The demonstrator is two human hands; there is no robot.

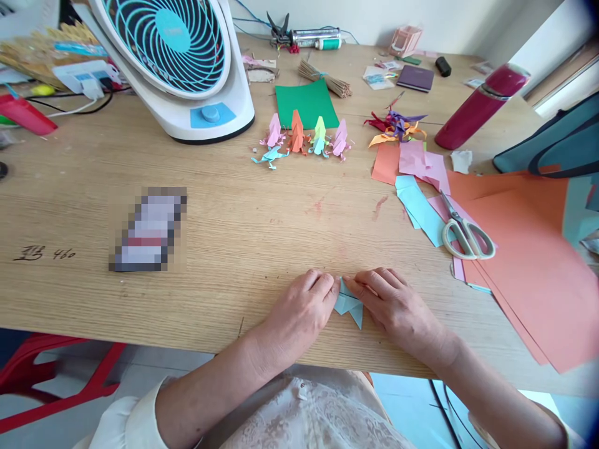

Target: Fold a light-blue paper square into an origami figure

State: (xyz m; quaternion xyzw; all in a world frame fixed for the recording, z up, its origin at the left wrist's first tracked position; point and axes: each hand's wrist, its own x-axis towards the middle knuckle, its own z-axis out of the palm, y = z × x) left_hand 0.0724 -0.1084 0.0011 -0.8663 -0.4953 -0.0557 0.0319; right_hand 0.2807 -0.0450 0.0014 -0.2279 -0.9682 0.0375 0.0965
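A small light-blue folded paper (349, 304) lies at the table's front edge, between my two hands. My left hand (306, 305) pinches its left side with fingers curled together. From the right, my right hand (395, 305) presses thumb and fingers onto its upper right part. One pointed flap of the paper sticks out toward me; the parts beneath my fingers are hidden. Beyond my hands stand several folded paper figures in pink, orange (296, 132), yellow-green and blue. Scissors (468, 240) with white handles rest on coloured paper to the right of my right hand.
Large orange sheets (528, 249) and blue paper strips (418, 209) cover the right side. A red thermos (482, 107) and a white fan (210, 118) stand farther back. At left lies a blurred-out rectangular object (148, 229). A green sheet (306, 103) is behind the figures.
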